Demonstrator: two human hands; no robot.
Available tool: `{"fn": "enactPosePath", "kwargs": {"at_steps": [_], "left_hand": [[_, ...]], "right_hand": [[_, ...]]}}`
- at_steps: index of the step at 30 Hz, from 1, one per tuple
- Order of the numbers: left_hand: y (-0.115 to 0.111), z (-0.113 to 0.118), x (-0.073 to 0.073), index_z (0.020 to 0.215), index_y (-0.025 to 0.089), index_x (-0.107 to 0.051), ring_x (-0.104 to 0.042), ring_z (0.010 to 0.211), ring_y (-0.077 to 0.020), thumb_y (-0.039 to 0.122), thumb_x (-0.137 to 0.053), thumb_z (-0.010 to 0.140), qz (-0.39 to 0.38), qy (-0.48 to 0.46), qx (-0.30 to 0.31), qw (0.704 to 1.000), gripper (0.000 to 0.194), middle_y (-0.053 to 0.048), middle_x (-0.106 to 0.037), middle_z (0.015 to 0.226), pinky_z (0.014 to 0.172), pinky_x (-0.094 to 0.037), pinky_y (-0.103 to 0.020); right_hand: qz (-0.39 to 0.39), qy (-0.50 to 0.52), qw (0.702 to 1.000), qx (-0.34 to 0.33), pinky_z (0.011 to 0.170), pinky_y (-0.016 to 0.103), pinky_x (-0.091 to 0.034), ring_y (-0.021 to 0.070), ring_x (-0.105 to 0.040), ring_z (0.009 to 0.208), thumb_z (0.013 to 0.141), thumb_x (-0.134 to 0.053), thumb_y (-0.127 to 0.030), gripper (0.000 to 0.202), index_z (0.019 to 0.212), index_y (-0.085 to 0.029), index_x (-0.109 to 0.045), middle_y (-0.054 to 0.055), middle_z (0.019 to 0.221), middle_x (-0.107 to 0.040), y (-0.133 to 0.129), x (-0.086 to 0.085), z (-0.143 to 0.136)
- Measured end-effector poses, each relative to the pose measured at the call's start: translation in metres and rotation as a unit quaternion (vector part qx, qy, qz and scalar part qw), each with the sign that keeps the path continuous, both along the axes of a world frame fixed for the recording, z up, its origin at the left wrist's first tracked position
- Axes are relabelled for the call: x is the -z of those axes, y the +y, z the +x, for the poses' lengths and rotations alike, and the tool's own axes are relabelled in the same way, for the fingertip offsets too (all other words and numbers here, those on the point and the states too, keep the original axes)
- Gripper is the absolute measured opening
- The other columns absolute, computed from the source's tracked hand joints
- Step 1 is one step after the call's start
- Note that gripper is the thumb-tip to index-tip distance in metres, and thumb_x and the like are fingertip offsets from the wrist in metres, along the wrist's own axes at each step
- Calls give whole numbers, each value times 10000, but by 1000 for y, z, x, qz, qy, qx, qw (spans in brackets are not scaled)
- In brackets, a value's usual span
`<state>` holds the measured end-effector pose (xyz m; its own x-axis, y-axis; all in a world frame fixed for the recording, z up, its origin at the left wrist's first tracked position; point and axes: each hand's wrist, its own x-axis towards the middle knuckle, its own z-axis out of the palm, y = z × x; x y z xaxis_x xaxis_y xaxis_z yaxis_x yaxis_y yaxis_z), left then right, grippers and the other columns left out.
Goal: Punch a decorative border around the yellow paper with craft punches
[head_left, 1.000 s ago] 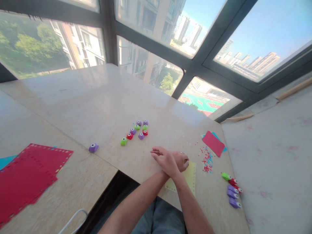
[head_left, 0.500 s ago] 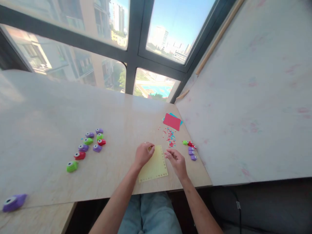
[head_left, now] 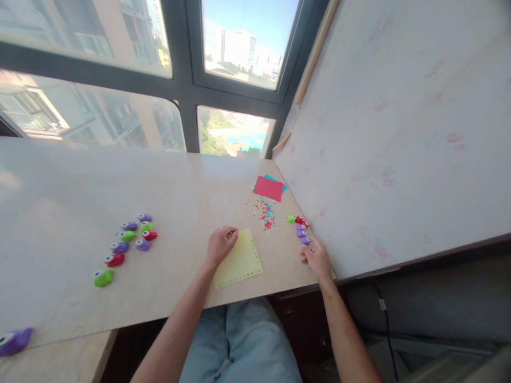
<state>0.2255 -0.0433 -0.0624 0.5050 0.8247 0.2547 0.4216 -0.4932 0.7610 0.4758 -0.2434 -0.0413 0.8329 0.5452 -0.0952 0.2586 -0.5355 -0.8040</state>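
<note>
My left hand [head_left: 222, 247] rests on the upper left part of a yellow sheet of paper [head_left: 239, 260], its fingers closed on the edge there. Small holes run along the sheet's right and bottom edges. My right hand [head_left: 318, 259] is at the right side of the table, thumb and forefinger apart beside the nearest purple craft punch [head_left: 305, 241]. Whether the fingertips touch this punch is hard to see. Just beyond it stand more small eye-shaped punches, among them a red punch [head_left: 299, 218] and a green punch [head_left: 291, 219].
Red and blue paper bits [head_left: 267, 214] lie scattered beyond the sheet, below a red card [head_left: 269, 188] on a blue card [head_left: 284, 188]. Several punches, including a green punch [head_left: 103, 277], stand at left. A patterned wall [head_left: 383, 159] borders the table's right side.
My right hand has moved from beside the yellow sheet rightward to the purple punches. My left hand stays on the paper. The whole view has shifted a little to the right.
</note>
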Motion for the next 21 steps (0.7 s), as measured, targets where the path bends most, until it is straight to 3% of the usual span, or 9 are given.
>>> {"fn": "enactPosePath", "kwargs": {"at_steps": [7,11,14,17,21], "left_hand": [[-1,1,0,855,197,-727,-661,843,-196,249,-557,860,3,5,-13,1000,177,-54,-748,904,786,-487,-313],[-2,2,0,858,197,-731,-664,837,-193,244,-561,855,2,5,-16,1000,177,-54,-749,900,789,-493,-311],[-2,2,0,861,197,-732,-666,835,-192,251,-557,854,-1,3,-15,1000,183,-58,-750,906,789,-494,-312],[-2,2,-1,864,193,-732,-667,827,-194,252,-552,856,-2,3,-12,1000,189,-62,-749,905,785,-495,-317],[-3,2,-3,853,197,-730,-666,823,-190,243,-553,856,2,9,-13,1000,184,-58,-747,898,783,-497,-315]], "right_hand": [[-22,4,1000,-15,368,211,-377,150,-598,452,761,-542,-416,554,1243,-144,-555,21,683,-679,-2,-3,-1],[-26,-48,998,-37,493,265,-455,162,-606,488,777,-542,-463,469,1130,-167,-630,32,697,-695,-7,2,-6],[-41,-117,991,-58,641,316,-491,210,-651,638,791,-548,-489,438,1079,-183,-673,54,745,-707,-6,5,-16],[-20,-167,979,-111,739,356,-500,233,-650,749,823,-536,-485,419,1068,-182,-689,90,874,-715,-1,10,-29],[27,-194,961,-195,769,366,-512,218,-630,756,861,-543,-451,364,1051,-182,-699,104,947,-684,9,14,-48]]}}
